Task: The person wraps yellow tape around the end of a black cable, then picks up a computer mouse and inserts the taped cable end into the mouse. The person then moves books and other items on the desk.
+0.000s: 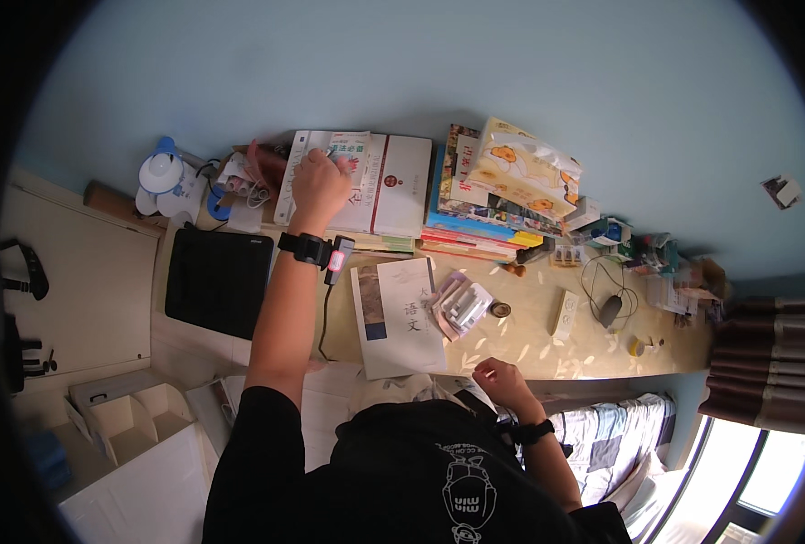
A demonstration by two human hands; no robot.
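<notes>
My left hand (319, 189) reaches over the stacked books at the back of the desk. Its fingers are closed at the left side of a thin booklet (351, 145) with a white and green cover; the fingertips are partly hidden. Under it lie large white books (402, 186), one with a dark red band. Close to the desk's front edge, my right hand (504, 384) hangs with fingers curled in, and nothing shows in it. Between the hands a white paperback (402, 317) with a blue square lies flat, beside a small pale booklet with white blocks (461, 304) on top.
A black tablet (219, 281) and a white-blue lamp (162, 172) stand at left. A tissue pack (525, 168) tops another book pile (479, 222). Further right are a white power strip (565, 314), a dark mouse (610, 311) with looped cable, and small boxes. A cable runs from my left wrist.
</notes>
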